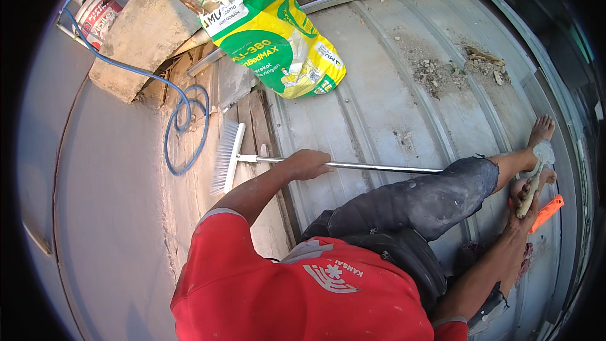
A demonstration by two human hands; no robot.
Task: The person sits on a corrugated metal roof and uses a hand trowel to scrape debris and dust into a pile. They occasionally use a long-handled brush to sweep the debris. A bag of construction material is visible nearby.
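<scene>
My left hand (307, 164) is wrapped round the metal pole of a push broom (238, 156). The broom's white head, with pale bristles, rests over the boards to the left, and its pole runs right to my bent knee. Over at the far right, my right hand (523, 199) grips a small trowel (541, 163) by its worn, light handle. Its grey, dirty blade points away from me, close by my bare foot (541, 129). Just beside that hand lies an orange object (546, 214), whose kind I cannot make out.
A green and yellow bag (278, 38) of powder stands open on the ribbed metal sheets (379, 50). Rubble (435, 76) is scattered to its right. A blue hose (167, 151) coils at the left near a broken slab (145, 31). Paint buckets (98, 17) stand at the upper left.
</scene>
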